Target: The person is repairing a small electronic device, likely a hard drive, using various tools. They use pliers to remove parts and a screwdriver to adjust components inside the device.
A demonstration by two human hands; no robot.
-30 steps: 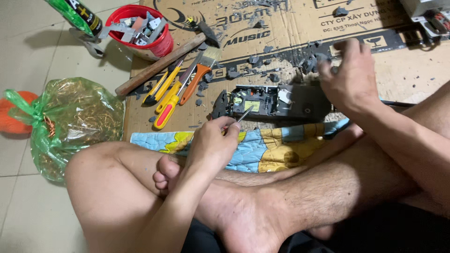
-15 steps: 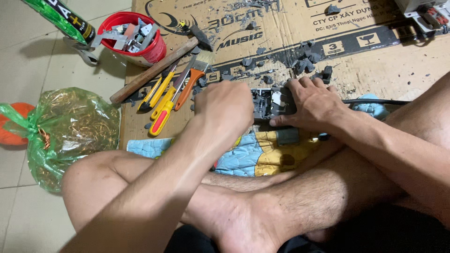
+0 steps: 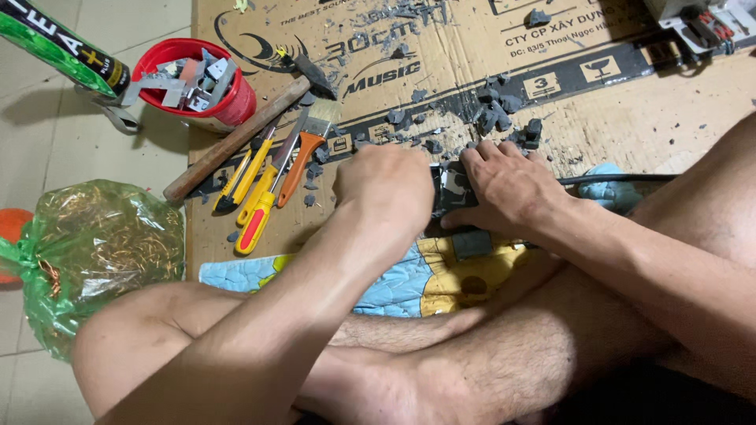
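Observation:
A dark electronic device [image 3: 452,189] with a black cable [image 3: 622,180] lies on the cardboard sheet [image 3: 661,118] in front of my crossed legs. My right hand [image 3: 508,189] presses flat on top of the device, fingers spread. My left hand [image 3: 386,185] is closed over the device's left end; what it grips is hidden under the fist. Most of the device is covered by both hands. A patterned blue and yellow cloth [image 3: 417,279] lies under it toward my legs.
Left of the hands lie a wooden-handled hammer [image 3: 236,142], a paintbrush [image 3: 303,149] and yellow and red screwdrivers [image 3: 256,208]. A red tub [image 3: 197,83] of metal scraps stands behind them. A green bag [image 3: 94,252] of copper wire sits on the tiled floor. Dark broken chips [image 3: 504,114] litter the cardboard.
My left hand, which held a thin tool near my knee, moved up onto the device's left end. My right hand came down from the device's far side to lie flat on it.

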